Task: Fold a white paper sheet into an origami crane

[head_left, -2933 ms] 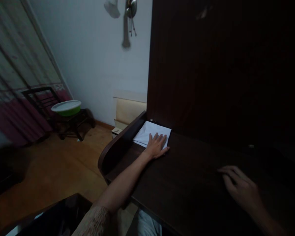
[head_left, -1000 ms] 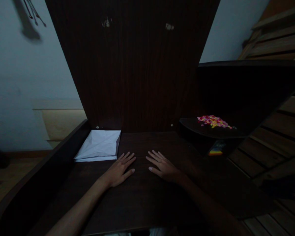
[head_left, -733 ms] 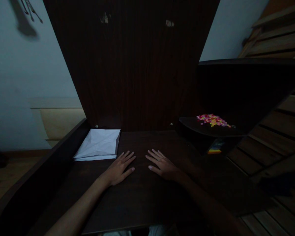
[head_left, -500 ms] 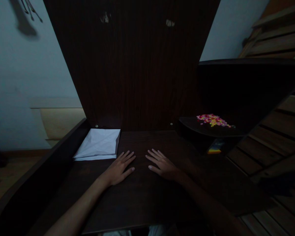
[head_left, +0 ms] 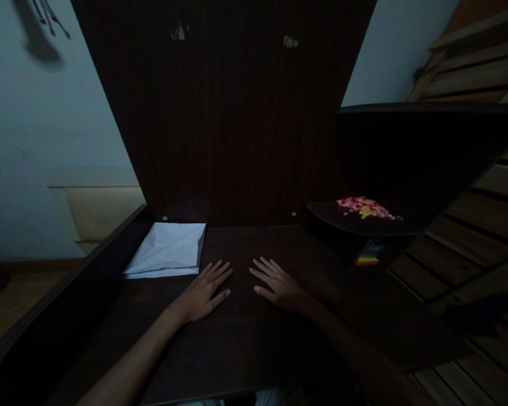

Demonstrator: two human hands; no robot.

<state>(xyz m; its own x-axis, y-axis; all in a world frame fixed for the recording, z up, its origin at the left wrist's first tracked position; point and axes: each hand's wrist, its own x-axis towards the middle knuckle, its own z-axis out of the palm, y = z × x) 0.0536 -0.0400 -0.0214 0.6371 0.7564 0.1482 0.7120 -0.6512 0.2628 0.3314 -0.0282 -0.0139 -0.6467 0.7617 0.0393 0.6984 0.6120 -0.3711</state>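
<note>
Two hands lie palm down on one dark wooden bench [head_left: 245, 349]: the left hand [head_left: 205, 293] and the right hand [head_left: 279, 287], both flat and open with fingers moderately spread, each with nothing in its grasp. The fingers of the left hand point away from the person and to the right, those of the right hand away and to the left, so the two face each other across a gap. One folded white sheet [head_left: 169, 248], creased, its material hard to tell, lies flat in the bench's far left corner, between the side board [head_left: 61, 310] and the back panel [head_left: 237, 113], its near right corner just beside the left hand's fingertips. It looks nearly square, so a long axis is hard to tell; its far edge runs along the panel, its left edge slants along the side board, and its layered near edge faces the person. The panel bears two pale scuffs [head_left: 180, 32] and two round screw heads [head_left: 165, 218]. At the right, one corner shelf [head_left: 322, 212] carries a single heap of small coloured pieces [head_left: 364, 207], mostly pink, red and yellow, too many to count, and beneath it shows one rainbow-striped patch [head_left: 367, 261].
</note>
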